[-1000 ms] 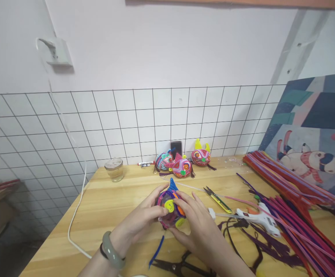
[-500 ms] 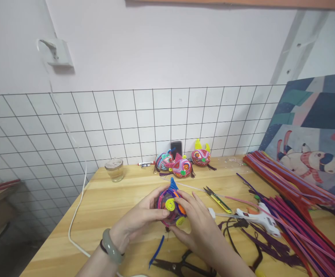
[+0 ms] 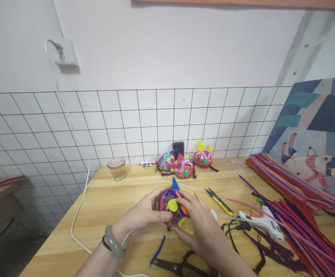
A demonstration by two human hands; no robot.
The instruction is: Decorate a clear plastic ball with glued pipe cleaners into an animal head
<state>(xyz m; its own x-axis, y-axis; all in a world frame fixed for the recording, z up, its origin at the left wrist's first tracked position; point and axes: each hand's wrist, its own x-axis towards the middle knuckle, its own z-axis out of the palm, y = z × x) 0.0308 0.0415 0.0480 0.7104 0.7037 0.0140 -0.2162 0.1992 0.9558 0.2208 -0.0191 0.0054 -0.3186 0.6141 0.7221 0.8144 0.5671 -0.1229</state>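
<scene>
Multicoloured figure [image 3: 173, 206], yellow spiral; white glue gun [image 3: 264, 222]; black-gridded white tiles [image 3: 155, 123].

Both forearms come up from the bottom edge and meet near the middle; the left hand [image 3: 140, 217] lies palm inward with its fingers curled round from the left side, thumb on top, and a pale green bangle with a dark band sits on its wrist; the right hand [image 3: 200, 227] faces it from the right, back turned up, fingers bent and closed in toward the left hand's fingertips; both wrists are bare.
</scene>
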